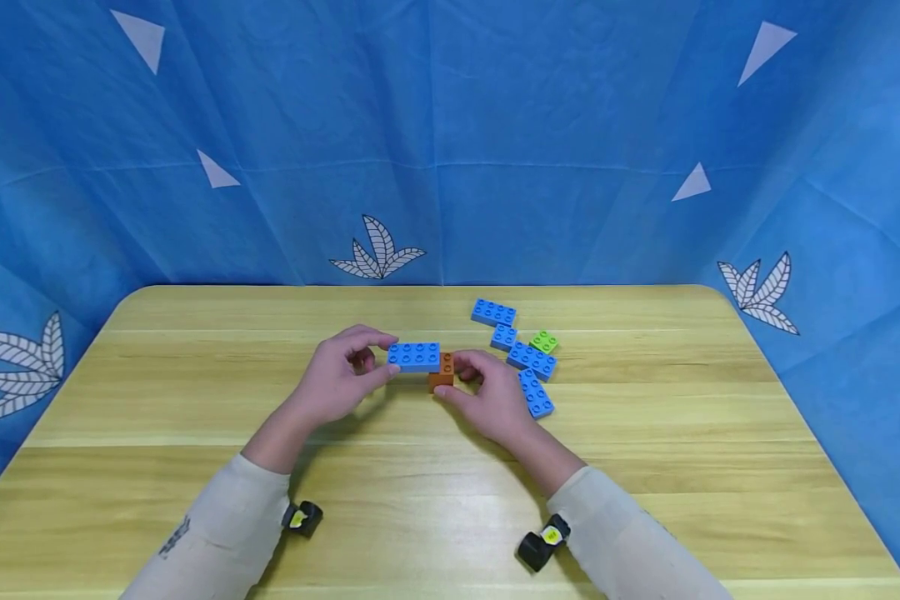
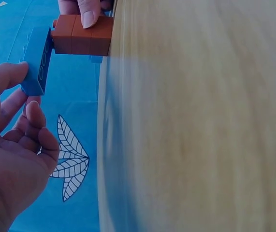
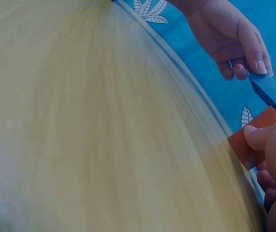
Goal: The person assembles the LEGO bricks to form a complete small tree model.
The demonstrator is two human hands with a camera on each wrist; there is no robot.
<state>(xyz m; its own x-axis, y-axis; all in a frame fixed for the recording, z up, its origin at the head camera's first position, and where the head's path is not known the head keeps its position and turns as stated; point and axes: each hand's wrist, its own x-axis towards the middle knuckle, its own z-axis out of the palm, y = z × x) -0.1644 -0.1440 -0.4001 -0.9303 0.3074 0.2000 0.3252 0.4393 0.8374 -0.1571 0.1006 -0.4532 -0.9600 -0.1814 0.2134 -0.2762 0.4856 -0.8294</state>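
Observation:
My left hand (image 1: 336, 377) pinches the left end of a long blue building brick (image 1: 412, 358) between thumb and fingers. The brick's right end lies over a small stack of orange-brown bricks (image 1: 441, 382) and its other end juts out to the left. My right hand (image 1: 497, 398) grips that stack from the right, thumb at the front. In the left wrist view the brown stack (image 2: 82, 35) shows several layers, and the blue brick (image 2: 37, 63) looks slightly tilted on its studs. Whether it is pressed fully down, I cannot tell.
Right of my right hand lie loose blue bricks (image 1: 532, 360), including a shorter one (image 1: 504, 337), and a small green brick (image 1: 544, 342). They rest on a wooden table (image 1: 682, 467). Behind it hangs a blue cloth (image 1: 540, 167). Each sleeve carries a black wrist camera (image 1: 543, 543).

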